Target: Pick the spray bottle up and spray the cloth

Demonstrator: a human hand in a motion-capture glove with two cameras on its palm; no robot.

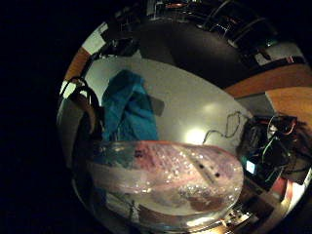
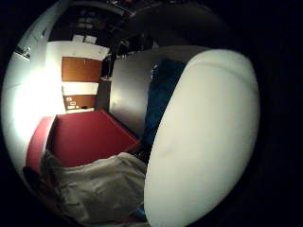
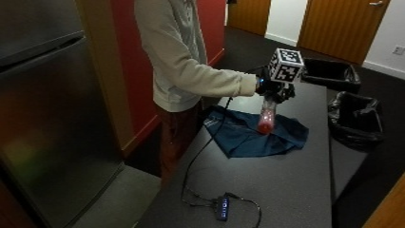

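In the outside view my gloved right hand [image 3: 273, 88] grips the top of a clear spray bottle [image 3: 266, 116] with pinkish liquid, holding it upright above a dark blue cloth [image 3: 253, 134] that lies crumpled on the grey table [image 3: 278, 190]. The bottle's base hangs just over the cloth's middle. The little finger side palm view shows the bottle [image 1: 170, 170] close to the palm with the blue cloth [image 1: 127, 109] beyond it on the table. The thumb side palm view is largely filled by a white rounded part of the bottle [image 2: 203, 142], with a strip of the cloth [image 2: 158, 99] beside it.
A small black hub with a cable [image 3: 221, 208] lies near the table's front edge. Two black bins [image 3: 354, 118] stand beyond the table's far side. A steel fridge [image 3: 44, 118] and a red wall panel [image 3: 126, 71] are behind the person.
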